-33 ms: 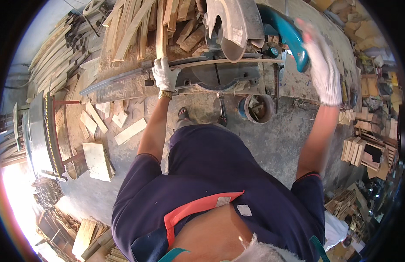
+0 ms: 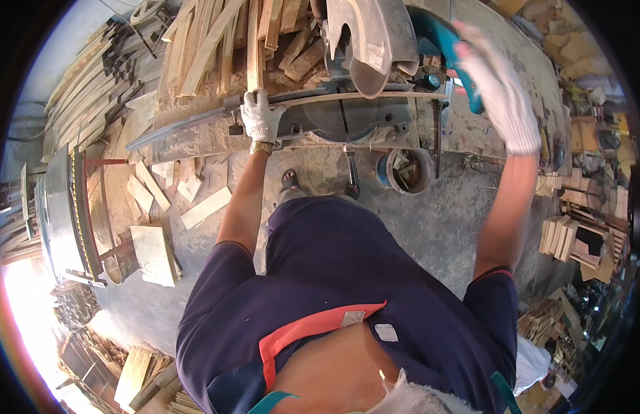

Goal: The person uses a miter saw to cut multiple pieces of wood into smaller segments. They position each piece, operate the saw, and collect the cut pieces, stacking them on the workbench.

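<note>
Gripping the wood strip (image 2: 254, 55) beside the saw (image 2: 378, 38) with the left hand (image 2: 261, 119). Shifting the right hand (image 2: 496, 93) farther over the teal handle (image 2: 441, 39), seemingly nearer control; cannot tell if clasped.

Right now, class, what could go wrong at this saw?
The gloved left hand, at the end of a wooden strip near the saw, might snag if the saw runs.
The right hand, also gloved and blurred at the teal handle, could slip.
Loose wood pieces could fall onto a sandalled foot.
</note>
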Demonstrator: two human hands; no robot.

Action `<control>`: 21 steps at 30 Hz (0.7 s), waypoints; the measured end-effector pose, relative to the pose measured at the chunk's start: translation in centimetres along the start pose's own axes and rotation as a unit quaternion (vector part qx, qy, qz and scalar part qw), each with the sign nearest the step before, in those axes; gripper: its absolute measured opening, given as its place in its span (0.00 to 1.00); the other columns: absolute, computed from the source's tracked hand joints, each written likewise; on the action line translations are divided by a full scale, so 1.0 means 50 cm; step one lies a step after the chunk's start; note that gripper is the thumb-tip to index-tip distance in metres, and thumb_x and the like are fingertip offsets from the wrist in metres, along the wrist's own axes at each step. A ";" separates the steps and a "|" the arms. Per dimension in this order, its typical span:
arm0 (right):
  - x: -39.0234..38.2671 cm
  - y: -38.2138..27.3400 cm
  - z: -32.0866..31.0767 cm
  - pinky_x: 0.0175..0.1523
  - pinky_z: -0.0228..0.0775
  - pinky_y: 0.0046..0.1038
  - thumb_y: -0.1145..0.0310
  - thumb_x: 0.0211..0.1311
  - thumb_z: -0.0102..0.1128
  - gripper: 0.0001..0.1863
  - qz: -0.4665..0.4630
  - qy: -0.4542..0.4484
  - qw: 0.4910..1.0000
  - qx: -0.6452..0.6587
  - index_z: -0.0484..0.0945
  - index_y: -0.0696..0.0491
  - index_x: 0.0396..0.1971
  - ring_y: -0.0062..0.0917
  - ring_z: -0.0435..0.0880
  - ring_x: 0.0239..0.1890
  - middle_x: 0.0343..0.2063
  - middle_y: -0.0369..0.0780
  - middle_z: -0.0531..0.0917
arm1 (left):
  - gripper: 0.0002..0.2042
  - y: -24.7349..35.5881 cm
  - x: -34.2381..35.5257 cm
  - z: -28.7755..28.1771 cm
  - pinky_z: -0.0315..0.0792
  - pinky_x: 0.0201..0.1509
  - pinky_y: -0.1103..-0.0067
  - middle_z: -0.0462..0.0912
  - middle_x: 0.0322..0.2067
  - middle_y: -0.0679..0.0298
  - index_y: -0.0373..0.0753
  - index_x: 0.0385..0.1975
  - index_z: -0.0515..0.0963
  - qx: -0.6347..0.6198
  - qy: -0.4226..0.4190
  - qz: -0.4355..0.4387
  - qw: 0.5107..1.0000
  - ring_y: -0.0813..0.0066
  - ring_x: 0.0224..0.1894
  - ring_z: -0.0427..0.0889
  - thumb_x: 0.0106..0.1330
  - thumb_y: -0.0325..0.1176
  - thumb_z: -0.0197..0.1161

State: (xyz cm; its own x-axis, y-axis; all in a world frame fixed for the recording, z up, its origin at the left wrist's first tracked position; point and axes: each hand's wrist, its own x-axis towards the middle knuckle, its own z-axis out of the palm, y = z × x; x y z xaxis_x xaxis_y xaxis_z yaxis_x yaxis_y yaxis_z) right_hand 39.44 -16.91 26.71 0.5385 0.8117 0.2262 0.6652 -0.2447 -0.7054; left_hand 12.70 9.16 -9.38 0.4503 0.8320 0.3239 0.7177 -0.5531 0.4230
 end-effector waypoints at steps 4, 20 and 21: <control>0.103 -0.050 0.022 0.58 0.73 0.36 0.51 0.70 0.55 0.27 -0.062 -0.091 0.949 -0.297 0.76 0.57 0.58 0.42 0.84 0.52 0.50 0.49 0.85 | 0.28 -0.011 0.015 -0.006 0.72 0.55 0.59 0.82 0.43 0.55 0.42 0.48 0.77 -0.017 -0.040 0.046 0.998 0.51 0.48 0.81 0.49 0.45 0.78; -0.244 0.140 0.262 0.51 0.76 0.35 0.70 0.50 0.68 0.37 0.229 0.022 0.973 0.007 0.68 0.65 0.62 0.37 0.85 0.43 0.41 0.50 0.83 | 0.28 -0.013 0.036 0.006 0.68 0.60 0.63 0.86 0.45 0.57 0.43 0.47 0.82 0.040 -0.043 0.034 0.998 0.57 0.50 0.83 0.49 0.52 0.77; -0.255 0.151 0.277 0.50 0.77 0.34 0.71 0.50 0.68 0.36 0.239 0.026 0.971 0.003 0.69 0.64 0.62 0.36 0.85 0.42 0.41 0.49 0.83 | 0.28 -0.013 0.036 0.006 0.68 0.60 0.63 0.86 0.45 0.57 0.44 0.47 0.82 0.042 -0.048 0.034 0.997 0.57 0.50 0.83 0.49 0.52 0.77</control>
State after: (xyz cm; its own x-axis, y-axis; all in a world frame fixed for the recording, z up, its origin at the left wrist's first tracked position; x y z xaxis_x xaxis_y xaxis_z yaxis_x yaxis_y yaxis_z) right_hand 30.44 -21.75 9.18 0.8105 0.5780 -0.0950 0.3294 -0.5838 -0.7420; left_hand 13.20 11.04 -9.33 0.5454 0.7951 0.2652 0.7237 -0.6063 0.3297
